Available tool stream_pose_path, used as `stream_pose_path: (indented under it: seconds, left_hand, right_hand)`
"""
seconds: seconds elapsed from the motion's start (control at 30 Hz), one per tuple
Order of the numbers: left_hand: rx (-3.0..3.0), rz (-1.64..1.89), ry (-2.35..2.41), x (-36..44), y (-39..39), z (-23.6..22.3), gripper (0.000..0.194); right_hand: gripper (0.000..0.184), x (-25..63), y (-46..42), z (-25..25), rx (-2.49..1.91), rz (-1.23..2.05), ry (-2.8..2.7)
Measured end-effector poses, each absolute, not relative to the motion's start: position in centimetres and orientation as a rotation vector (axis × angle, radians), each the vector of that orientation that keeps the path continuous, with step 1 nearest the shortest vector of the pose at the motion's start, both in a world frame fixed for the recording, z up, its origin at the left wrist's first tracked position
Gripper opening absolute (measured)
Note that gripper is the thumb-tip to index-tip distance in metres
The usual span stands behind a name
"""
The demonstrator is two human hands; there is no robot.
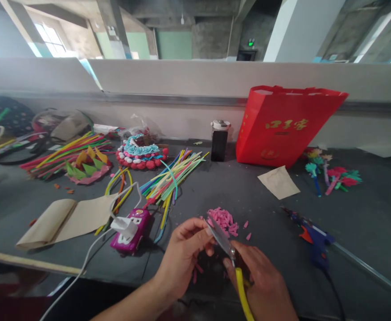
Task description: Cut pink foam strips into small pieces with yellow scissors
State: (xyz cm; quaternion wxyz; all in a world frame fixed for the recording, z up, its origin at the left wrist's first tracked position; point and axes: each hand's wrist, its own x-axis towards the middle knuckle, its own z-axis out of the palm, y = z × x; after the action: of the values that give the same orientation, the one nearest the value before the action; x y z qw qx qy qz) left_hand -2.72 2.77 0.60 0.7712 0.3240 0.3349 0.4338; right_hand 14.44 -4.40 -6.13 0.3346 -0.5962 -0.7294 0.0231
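Observation:
My right hand [260, 276] is closed around the yellow handles of a pair of scissors [222, 238]. The metal blades point up and to the left, their tips at the fingers of my left hand [185, 252]. That hand is closed in a pinch, thumb against forefinger; whatever it pinches is too small or hidden to make out. Just beyond the blades lies a heap of small pink cut pieces [222, 219]. A few pink pieces lie to its right, and more lie below, partly hidden by my hands.
Right of my hands rests a blue glue gun [315, 243] with its cable. To the left are a purple power strip [131, 232] with a white plug and cord, and colourful strips [178, 178]. A red bag [285, 129] and a bottle [219, 140] stand at the back.

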Motion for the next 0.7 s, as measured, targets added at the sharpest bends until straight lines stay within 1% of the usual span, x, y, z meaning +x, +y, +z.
stream_pose_path:
  seconds: [0.17,0.47,0.7]
  left_hand:
    - [0.73,0.942,0.736,-2.57,2.77,0.37,0.011]
    - [0.789,0.97,0.785,-2.55,2.88,0.75,0.012]
    - [0.828,0.949,0.78,-2.9,3.32,0.29,0.013]
  right_hand:
    - [0.03,14.71,-4.53,-6.41,-1.574,0.09,-1.943]
    - [0.025,14.45,-4.38,-5.95,-1.565,0.018,-1.927]
    - [0.029,14.83,-4.48,-6.57,-1.513,0.02,-1.958]
